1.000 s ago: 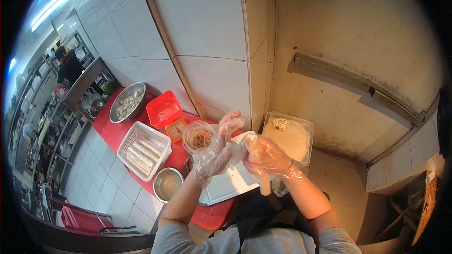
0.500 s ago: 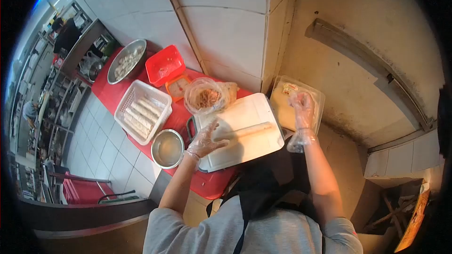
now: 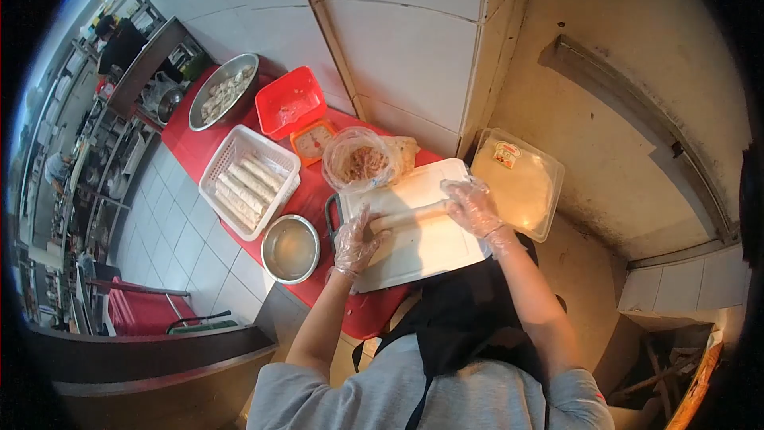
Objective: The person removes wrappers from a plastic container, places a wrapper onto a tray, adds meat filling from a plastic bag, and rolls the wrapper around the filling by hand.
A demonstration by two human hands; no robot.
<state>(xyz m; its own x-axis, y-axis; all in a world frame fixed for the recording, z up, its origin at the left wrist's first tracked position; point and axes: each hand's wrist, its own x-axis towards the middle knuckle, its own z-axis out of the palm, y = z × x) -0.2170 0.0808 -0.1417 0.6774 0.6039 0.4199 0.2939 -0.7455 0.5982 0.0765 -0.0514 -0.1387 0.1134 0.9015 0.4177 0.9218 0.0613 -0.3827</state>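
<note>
We judge rolls point(image 3: 249, 186) in the basket point(image 3: 277, 205) done, 1 roll point(image 3: 411, 214) on the board point(image 3: 430, 251) unfinished, left hand point(image 3: 356, 244) open, right hand point(image 3: 476, 211) unclear in grip.

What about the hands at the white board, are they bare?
No, clear plastic gloves cover both the left hand and the right hand at the white board.

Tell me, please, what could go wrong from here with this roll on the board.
The pale roll could flatten or tear if the left hand and right hand, at its two ends, press unevenly. The metal bowl stands near the edge of the red table, beside the left hand, so a careless sweep might tip it.
</note>
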